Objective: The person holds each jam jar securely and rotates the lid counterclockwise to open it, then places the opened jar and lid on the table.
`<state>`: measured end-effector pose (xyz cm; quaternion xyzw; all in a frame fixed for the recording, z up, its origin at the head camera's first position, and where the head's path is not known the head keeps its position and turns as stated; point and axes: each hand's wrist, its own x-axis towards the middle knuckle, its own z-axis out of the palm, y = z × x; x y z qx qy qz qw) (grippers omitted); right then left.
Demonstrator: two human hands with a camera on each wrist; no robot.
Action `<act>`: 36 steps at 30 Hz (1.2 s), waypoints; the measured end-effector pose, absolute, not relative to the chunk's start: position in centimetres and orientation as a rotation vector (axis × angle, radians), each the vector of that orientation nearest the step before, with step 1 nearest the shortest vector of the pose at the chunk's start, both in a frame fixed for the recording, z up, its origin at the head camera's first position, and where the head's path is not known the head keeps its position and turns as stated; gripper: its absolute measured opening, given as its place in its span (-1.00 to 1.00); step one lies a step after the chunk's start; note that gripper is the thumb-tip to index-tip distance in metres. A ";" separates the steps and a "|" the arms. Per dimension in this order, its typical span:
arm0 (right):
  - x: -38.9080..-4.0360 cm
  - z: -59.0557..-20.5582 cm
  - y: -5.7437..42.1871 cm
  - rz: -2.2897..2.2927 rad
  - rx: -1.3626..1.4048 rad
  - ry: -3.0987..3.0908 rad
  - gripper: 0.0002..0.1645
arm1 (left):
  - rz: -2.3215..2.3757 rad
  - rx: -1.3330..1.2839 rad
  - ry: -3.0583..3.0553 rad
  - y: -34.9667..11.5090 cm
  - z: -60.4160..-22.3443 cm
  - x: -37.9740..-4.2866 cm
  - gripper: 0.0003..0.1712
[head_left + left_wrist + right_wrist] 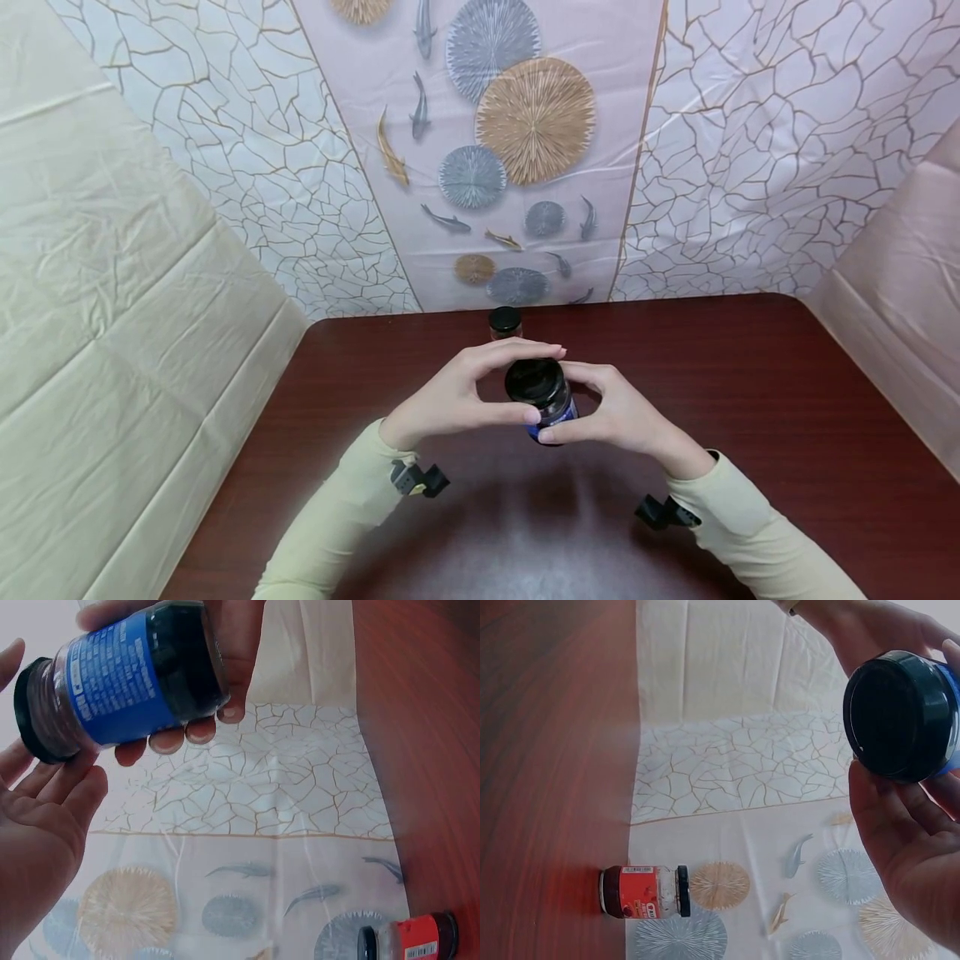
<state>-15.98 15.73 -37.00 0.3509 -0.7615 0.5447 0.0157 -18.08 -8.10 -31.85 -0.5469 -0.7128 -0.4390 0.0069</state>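
Observation:
A glass jar [552, 410] with a black lid [534, 381], a blue label [120, 679] and dark contents is held up above the table, tilted. My left hand [457, 392] curves round its lid end from the left, thumb on the near side and fingers on the far side. From the right, my right hand [618, 410] grips the lower part with thumb and fingers. The right wrist view shows the jar's dark base [889, 716] between both hands. Part of the label is hidden behind fingers.
A second jar [641, 891], with a red label and black lid, stands upright near the back of the dark red wooden table [712, 375]. Patterned cloth [472, 100] hangs behind the table, and plain cloth [112, 292] hangs at the left side.

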 end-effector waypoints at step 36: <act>-15.7 -36.9 15.8 1.667 1.137 -2.354 -0.37 | -1.173 -1.544 -2.380 -9.8 -31.2 -17.4 -0.22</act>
